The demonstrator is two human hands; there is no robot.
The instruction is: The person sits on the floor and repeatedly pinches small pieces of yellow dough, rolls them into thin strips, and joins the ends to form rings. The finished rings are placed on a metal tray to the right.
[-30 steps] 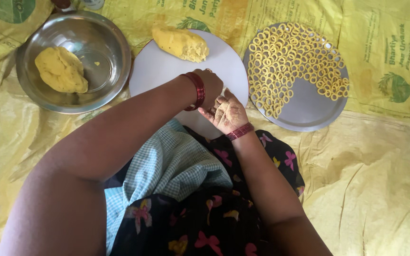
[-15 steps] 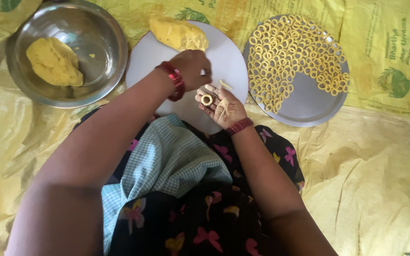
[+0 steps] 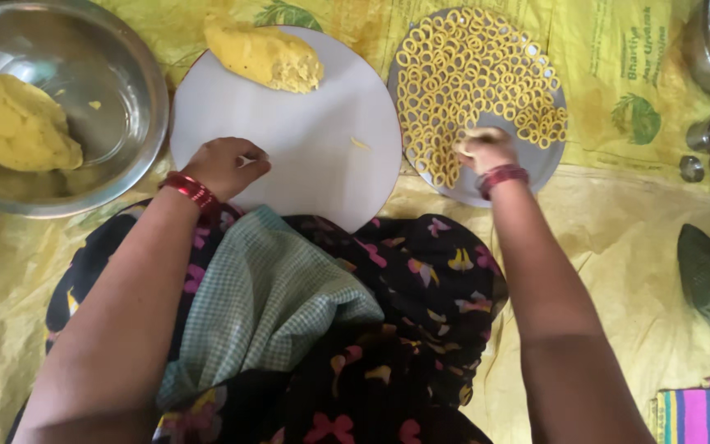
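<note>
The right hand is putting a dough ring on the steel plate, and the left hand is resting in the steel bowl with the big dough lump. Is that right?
Nearly. The left hand is not in the steel bowl; the head view shows it resting on the round white board. The right hand is at the steel plate of dough rings.

Left hand [image 3: 225,166] is curled loosely, knuckles up, wrist bent inward, forearm extended forward. Right hand [image 3: 485,150] is reached further out, fingers bunched downward in a pinch, arm nearly straight. Hands are held well apart.
</note>
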